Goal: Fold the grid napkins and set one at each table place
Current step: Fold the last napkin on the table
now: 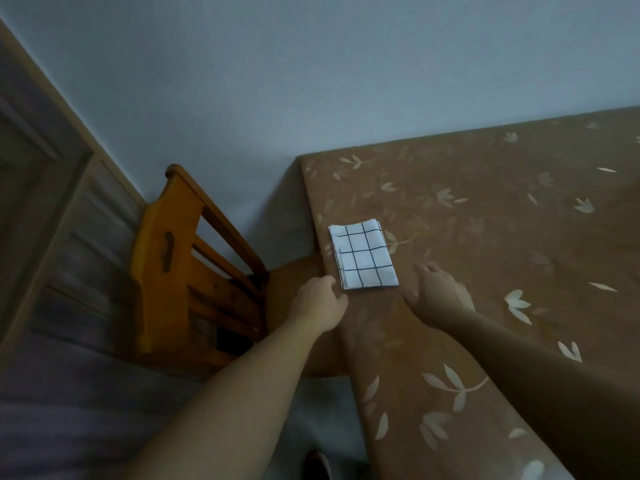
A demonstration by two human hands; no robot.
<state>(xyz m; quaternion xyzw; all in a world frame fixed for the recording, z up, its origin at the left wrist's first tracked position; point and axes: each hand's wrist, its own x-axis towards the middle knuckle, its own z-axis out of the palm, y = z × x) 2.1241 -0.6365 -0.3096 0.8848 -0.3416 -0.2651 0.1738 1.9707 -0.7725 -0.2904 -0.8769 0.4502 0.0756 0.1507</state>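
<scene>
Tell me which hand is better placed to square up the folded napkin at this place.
Probably the left hand: its fingertips sit right by the near corner of the folded napkin, at the table edge facing the chair. The right hand rests flat on the cloth, apart from the napkin.

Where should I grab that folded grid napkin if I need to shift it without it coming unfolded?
Probably pinch the grid napkin at its near short edge, through all the layers. It lies flat on the table near the chair-side edge, with both hands just short of that end, left hand and right hand. Loose layer edges show along its left side.
</scene>
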